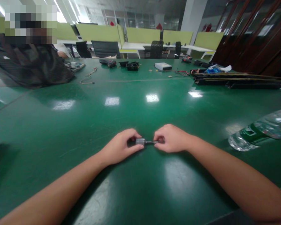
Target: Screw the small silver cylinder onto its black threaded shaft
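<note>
Between my hands, low over the green table (131,115), is a small grey cylinder with a thin dark shaft (140,142) pointing right. Its kind is not clear from this view. My left hand (119,145) pinches the grey body between thumb and fingers. At the other end, the thumb and fingertips of my right hand (172,139) close on the tip of the shaft. The fingertips partly cover both ends, and the piece lies about level.
A clear plastic bottle with a green label (255,132) lies on its side at right. Dark strips (224,81) lie in a pile at far right. A white box (163,66), a cable (89,76) and a dark bag (30,62) are farther back. A person is at back left.
</note>
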`<state>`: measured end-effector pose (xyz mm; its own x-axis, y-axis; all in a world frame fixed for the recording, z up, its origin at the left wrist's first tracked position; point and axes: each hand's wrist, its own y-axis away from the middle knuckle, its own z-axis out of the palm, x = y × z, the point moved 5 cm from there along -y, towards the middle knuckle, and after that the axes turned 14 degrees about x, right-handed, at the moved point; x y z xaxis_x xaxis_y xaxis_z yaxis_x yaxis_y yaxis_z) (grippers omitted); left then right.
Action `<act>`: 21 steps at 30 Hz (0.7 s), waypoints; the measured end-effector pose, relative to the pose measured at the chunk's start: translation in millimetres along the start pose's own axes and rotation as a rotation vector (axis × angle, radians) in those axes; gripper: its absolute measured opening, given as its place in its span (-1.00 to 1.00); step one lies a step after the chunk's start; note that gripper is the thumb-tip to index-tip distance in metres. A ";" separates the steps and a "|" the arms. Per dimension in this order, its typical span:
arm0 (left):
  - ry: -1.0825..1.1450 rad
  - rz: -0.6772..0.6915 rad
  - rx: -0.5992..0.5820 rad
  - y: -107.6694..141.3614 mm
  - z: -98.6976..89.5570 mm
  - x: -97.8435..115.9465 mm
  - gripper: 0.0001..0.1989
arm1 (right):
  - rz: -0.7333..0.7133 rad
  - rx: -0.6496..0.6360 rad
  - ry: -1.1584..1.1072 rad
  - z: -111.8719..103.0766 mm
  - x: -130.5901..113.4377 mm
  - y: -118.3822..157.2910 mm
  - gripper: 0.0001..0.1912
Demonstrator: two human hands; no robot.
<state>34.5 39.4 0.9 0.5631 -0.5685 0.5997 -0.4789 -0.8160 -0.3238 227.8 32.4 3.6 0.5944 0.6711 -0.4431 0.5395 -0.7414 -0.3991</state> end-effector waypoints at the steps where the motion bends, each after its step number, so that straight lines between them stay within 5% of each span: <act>1: 0.000 -0.002 0.000 0.1 0.0 -0.1 -0.75 | 0.038 -0.033 -0.020 -2.6 2.6 0.4 -0.93; 5: 0.007 -0.003 -0.005 0.1 -0.1 0.5 -0.75 | 0.203 -0.158 -0.148 -10.9 17.3 2.8 -0.93; 9: 0.010 -0.005 -0.002 -0.4 -0.6 1.3 -0.75 | 0.253 -0.138 -0.183 -14.1 25.8 2.6 -0.94; 21: 0.033 0.012 0.050 -0.8 -2.8 -1.6 -0.77 | 0.052 0.038 -0.168 10.9 1.3 -2.2 -0.73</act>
<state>32.2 41.3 2.2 0.5342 -0.5754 0.6193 -0.4509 -0.8136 -0.3670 220.9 34.9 -4.9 0.5109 0.6245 -0.5908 0.4857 -0.7767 -0.4010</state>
